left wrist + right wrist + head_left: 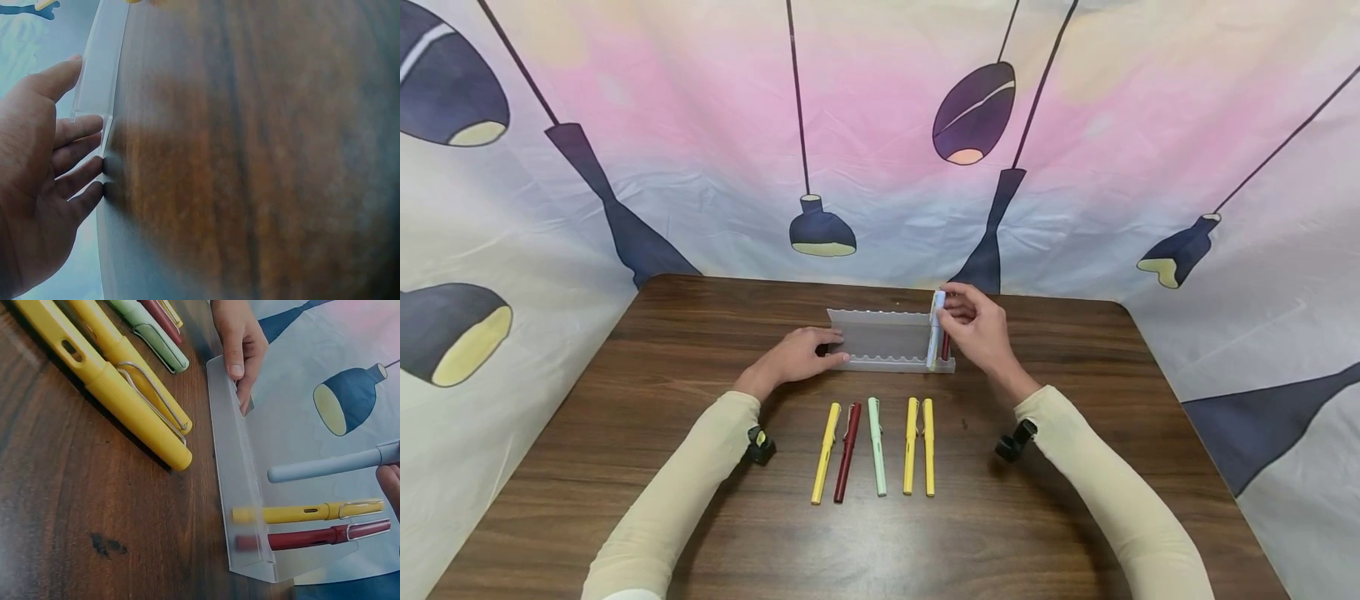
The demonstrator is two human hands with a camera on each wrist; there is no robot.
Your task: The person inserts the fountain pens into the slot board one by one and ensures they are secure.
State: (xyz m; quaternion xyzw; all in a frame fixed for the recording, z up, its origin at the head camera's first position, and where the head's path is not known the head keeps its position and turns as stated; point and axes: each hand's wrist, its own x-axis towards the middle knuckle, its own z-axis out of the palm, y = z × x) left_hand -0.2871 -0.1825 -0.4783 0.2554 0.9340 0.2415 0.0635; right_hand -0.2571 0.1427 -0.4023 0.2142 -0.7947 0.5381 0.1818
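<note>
A translucent pen rack [880, 365] stands on the table. My left hand [797, 354] rests at its left end, thumb on the front and the other fingers, fairly straight, against the end; the left wrist view shows this hand [37, 156] too. My right hand [981, 329] pinches a pale blue-white pen [936, 329] by its upper part at the rack's right side. In the right wrist view, that pen [331, 467] is over the rack, its lower end clear of the front ledge. Beside it a yellow pen [294, 514] and a dark red pen [300, 540] lie in the rack.
On the table in front of the rack lie a yellow pen [825, 454], a dark red pen [847, 452], a light green pen [877, 447] and two more yellow pens [910, 447]. A printed cloth [880, 167] hangs behind the table's back edge.
</note>
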